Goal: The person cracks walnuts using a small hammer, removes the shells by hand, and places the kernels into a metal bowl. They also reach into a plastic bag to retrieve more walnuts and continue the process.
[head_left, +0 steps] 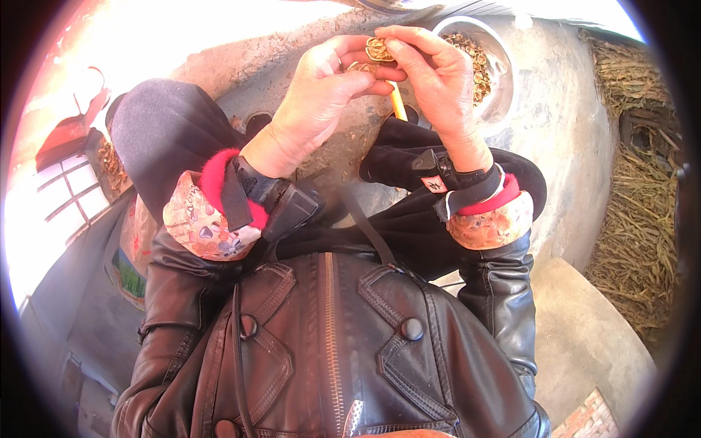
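Walnut piece (379, 50): located to the left of the bowl (501, 73), raised between my two hands, with its brown, ridged face exposed.

Right hand (442, 80): positioned against the left edge of the bowl as seen from above. My thumb and forefinger are closed in a pinch on the walnut piece, with only the thickness of the piece between the fingertips.

Left hand (318, 84): positioned farther left of the bowl than my right. My fingers are partly curled, the fingertips brought in beside the walnut piece. They appear to retain a paler fragment (362, 68) just below it; whether the two parts are joined I cannot tell.

Surroundings: the bowl contains many brown pieces (480, 77). To the left of the bowl, below my fingers, a yellow rod (397, 102) stands out; I cannot tell whether either hand touches it. Dried stalks (631, 233) lie to the right of the bowl.

Step in hand: in my judgement, separation of the nut by fingertip, with kernel and shell being parted.

Next move: this should call for a steady support from my left fingers and a light prying action from my right thumb. Excess pressure could crumble the kernel or let a fragment drop short of the bowl.
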